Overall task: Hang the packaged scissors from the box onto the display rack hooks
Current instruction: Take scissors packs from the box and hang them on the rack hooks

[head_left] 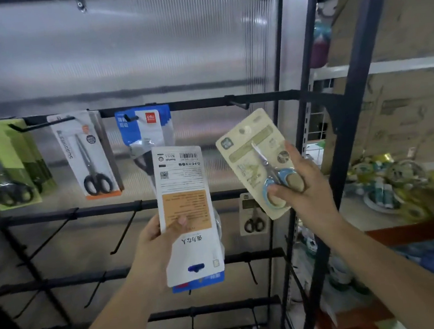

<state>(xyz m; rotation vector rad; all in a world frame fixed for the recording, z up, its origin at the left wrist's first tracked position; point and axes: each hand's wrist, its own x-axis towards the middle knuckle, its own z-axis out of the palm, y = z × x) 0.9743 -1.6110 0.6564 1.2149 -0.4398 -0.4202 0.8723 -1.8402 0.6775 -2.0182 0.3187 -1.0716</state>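
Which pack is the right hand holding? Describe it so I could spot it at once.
Start at the black display rack and go to its right end, just below the bare hook on the top rail. There the right hand holds up a tilted beige card pack. Unlike every other pack in view, its scissors are small with blue and tan handles, not black.

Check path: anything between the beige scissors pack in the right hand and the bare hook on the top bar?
Nothing visible. The right hand holds the beige pack just below the bare hook; only open air lies between them.
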